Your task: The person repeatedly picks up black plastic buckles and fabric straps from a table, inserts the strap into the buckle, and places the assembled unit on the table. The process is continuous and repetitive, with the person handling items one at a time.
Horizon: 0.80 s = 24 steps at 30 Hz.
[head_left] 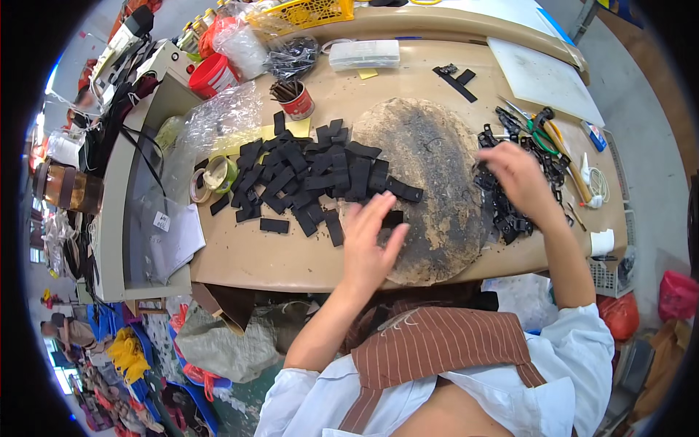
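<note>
My left hand (370,237) is over the left edge of a round, worn board (437,255), palm down with fingers and thumb apart. Near its fingertips lies a short black strip (405,191); another dark piece (393,218) shows between finger and thumb. Left of that hand spreads a heap of black fabric-like strips (295,156). My right hand (515,180) hovers at the board's right edge, fingers bent but apart, with nothing visible in them. Beneath and beside it is a pile of small black buckle-like parts (513,222).
Right of the parts lie a hammer (575,171), green-handled pliers (542,135) and a white-nozzled bottle (585,169). A red can of rods (295,102), tape rolls (218,175) and a clear plastic box (364,54) stand left and back. A white board (546,80) lies back right.
</note>
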{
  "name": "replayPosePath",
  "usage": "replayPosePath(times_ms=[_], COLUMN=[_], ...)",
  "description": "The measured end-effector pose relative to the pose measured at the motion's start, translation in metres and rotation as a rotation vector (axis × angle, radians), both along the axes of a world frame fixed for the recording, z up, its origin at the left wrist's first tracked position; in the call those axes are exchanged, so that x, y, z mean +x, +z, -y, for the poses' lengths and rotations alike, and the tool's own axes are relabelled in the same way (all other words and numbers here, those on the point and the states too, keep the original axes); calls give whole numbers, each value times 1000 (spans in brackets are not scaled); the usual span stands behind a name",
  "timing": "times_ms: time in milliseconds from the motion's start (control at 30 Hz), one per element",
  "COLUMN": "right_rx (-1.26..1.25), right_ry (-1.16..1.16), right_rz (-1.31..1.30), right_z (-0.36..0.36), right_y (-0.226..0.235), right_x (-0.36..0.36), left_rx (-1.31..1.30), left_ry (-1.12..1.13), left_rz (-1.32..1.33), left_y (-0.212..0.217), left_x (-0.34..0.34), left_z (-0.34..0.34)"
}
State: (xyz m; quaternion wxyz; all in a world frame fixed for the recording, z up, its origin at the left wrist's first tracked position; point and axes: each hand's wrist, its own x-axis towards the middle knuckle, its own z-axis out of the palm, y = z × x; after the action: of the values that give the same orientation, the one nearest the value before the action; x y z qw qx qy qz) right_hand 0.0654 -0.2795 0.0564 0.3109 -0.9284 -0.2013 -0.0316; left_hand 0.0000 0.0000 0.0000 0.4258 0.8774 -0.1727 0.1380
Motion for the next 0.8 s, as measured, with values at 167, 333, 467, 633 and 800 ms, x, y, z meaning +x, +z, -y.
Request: replayPosePath(times_ms=[167,333,467,633,800], right_rx=[311,426,430,533,486], right_ry=[281,304,372,419,492], right_rz=[-325,-301,-173,-223,-83], right_z=[-68,-67,-67,-72,-78], right_y=[-9,-14,-11,-15,-13], right_x=[-42,-57,-66,-64,-68], left_rx=[-909,-1046,-1002,-980,-870], left_ry=[-192,-220,-238,-240,-266], left_rz=[-690,-853,-952,-974,-967], left_y=[-2,-4,5,18,29], left_x=[-18,-22,-27,-30,-31], left_z=[31,16,8,0,-7])
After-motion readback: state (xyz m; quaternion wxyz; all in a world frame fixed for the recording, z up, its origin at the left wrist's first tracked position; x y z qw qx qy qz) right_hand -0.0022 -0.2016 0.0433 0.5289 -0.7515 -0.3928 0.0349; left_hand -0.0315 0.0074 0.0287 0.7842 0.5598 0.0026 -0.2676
